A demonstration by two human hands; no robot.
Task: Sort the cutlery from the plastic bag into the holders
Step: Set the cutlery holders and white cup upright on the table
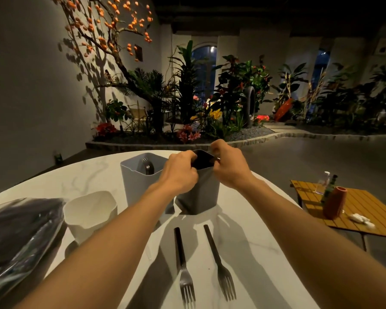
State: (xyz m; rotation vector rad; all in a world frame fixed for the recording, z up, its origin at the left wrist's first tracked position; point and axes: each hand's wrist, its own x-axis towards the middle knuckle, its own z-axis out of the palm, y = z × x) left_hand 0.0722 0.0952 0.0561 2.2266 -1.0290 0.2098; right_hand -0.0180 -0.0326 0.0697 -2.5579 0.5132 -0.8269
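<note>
Round white marble table [243, 230], near edge cut by the frame bottom.

Plastic bag [18, 233] at the table's left edge, crumpled, with dark cutlery showing dimly inside; pieces cannot be told apart.

Dark holder [198, 195] near the table's far edge, right of centre, upright, mouth open upward. Inside too dark to read.

Grey holder [138, 181] just left of the dark holder, sides touching or nearly so; cannot tell which. Upright. Spoon [147, 167] standing inside, bowl up, leaning on the far wall.

White holder [90, 214] nearer the left edge, between the bag and the grey holder, tilted slightly toward the bag. Contents not visible.

Left hand [179, 172] at the near-left rim of the dark holder, fingers curled over the rim and gripping it. Right hand [228, 167] at the right rim, fingers curled down, pinching the rim edge. Both forearms stretched across the table from the near edge.

Two dark forks flat on the table near the near edge, parallel, apart, tines toward the near edge, handles toward the dark holder: left fork [183, 266], right fork [220, 262].

Off the table to the right, lower down: wooden side table [366, 210] carrying a terracotta vase [334, 206] and a glass [322, 184].
</note>
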